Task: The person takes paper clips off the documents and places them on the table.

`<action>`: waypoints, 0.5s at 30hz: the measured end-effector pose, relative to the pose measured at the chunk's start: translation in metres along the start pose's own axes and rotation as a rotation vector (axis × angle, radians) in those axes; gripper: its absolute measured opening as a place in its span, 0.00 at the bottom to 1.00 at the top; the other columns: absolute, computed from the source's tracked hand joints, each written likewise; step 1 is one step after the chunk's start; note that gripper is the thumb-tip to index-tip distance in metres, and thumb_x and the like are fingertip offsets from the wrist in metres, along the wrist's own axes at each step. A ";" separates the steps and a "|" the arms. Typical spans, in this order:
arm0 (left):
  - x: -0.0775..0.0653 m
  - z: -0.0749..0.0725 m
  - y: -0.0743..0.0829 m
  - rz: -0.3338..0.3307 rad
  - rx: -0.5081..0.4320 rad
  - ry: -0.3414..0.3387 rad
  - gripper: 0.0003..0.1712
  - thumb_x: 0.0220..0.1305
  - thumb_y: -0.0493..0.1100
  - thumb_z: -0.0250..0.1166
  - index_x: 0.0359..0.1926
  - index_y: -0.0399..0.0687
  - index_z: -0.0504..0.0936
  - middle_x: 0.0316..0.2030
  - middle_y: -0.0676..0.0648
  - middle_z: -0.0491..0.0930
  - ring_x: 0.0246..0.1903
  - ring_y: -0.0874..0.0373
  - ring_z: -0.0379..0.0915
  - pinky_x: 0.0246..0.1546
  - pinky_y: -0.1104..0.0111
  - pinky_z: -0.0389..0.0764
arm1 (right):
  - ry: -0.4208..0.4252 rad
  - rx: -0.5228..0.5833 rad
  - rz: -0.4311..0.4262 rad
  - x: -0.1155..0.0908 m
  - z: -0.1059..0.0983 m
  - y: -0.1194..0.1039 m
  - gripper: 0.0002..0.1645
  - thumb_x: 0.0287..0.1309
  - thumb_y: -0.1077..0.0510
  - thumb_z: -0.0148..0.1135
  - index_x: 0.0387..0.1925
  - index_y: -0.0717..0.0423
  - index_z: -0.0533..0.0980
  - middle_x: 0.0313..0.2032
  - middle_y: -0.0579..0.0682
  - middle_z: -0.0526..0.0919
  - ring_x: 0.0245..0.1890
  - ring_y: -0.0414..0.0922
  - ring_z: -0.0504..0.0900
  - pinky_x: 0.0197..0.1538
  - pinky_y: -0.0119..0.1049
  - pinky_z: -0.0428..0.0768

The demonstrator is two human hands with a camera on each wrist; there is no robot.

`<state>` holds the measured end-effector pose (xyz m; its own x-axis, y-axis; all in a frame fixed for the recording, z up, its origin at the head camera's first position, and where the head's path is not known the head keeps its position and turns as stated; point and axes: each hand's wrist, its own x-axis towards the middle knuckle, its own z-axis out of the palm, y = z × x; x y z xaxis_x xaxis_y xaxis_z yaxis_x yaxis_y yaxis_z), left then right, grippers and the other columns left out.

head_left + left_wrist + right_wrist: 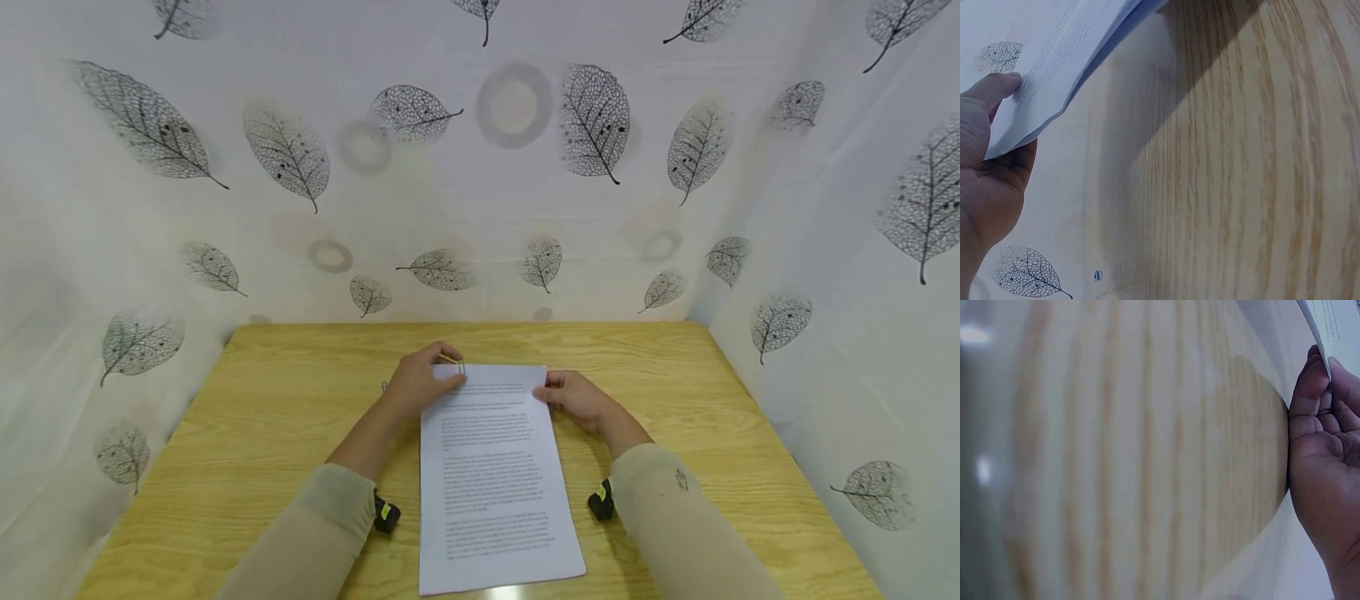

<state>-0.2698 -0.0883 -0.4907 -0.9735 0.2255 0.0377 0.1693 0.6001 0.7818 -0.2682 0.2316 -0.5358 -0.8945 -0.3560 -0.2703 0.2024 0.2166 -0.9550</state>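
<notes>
A stack of white printed sheets (pixel 491 483) lies lengthwise on the wooden table. My left hand (pixel 422 382) grips its top left corner, and the left wrist view shows the thumb on the printed face with fingers beneath. A thin wire loop (pixel 462 367), like a paper clip, stands at the top edge by the left fingertips. At the upper right edge, my right hand (pixel 579 398) pinches the sheets between thumb and fingers. In the right wrist view, the paper's corner (pixel 1335 331) sits between these fingertips.
Left of the left hand, a small clip-like piece (pixel 384 387) lies on the table (pixel 262 450). White curtain (pixel 465 200) with leaf prints hangs behind the table and along both sides. Dark wrist cameras show below both wrists.
</notes>
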 end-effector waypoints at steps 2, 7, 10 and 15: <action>0.000 0.000 0.000 0.001 0.004 0.000 0.17 0.67 0.48 0.78 0.54 0.59 0.85 0.54 0.45 0.92 0.60 0.44 0.86 0.66 0.48 0.81 | -0.004 -0.001 -0.004 0.000 0.000 0.000 0.20 0.79 0.62 0.61 0.64 0.71 0.79 0.49 0.46 0.92 0.46 0.40 0.86 0.49 0.31 0.84; 0.000 0.000 -0.001 0.010 0.045 0.004 0.18 0.68 0.49 0.77 0.55 0.58 0.84 0.54 0.47 0.92 0.60 0.44 0.86 0.68 0.47 0.81 | -0.001 0.000 -0.002 -0.001 0.001 -0.001 0.20 0.78 0.63 0.61 0.64 0.71 0.79 0.48 0.46 0.92 0.46 0.40 0.86 0.49 0.31 0.84; 0.000 0.000 0.000 0.031 0.066 0.008 0.18 0.68 0.48 0.76 0.56 0.56 0.84 0.53 0.47 0.92 0.59 0.45 0.86 0.69 0.48 0.81 | -0.001 0.002 -0.002 0.000 0.001 0.000 0.20 0.78 0.63 0.61 0.64 0.71 0.79 0.49 0.46 0.92 0.46 0.40 0.86 0.48 0.32 0.84; 0.000 0.000 -0.001 0.048 0.062 0.021 0.18 0.67 0.47 0.77 0.55 0.55 0.85 0.52 0.47 0.92 0.57 0.47 0.87 0.68 0.50 0.82 | -0.008 -0.012 -0.008 0.000 0.001 0.000 0.21 0.78 0.62 0.61 0.64 0.71 0.79 0.50 0.47 0.92 0.46 0.41 0.86 0.49 0.32 0.84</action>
<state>-0.2699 -0.0889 -0.4909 -0.9669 0.2398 0.0873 0.2244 0.6358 0.7385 -0.2675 0.2310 -0.5359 -0.8931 -0.3647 -0.2632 0.1900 0.2247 -0.9557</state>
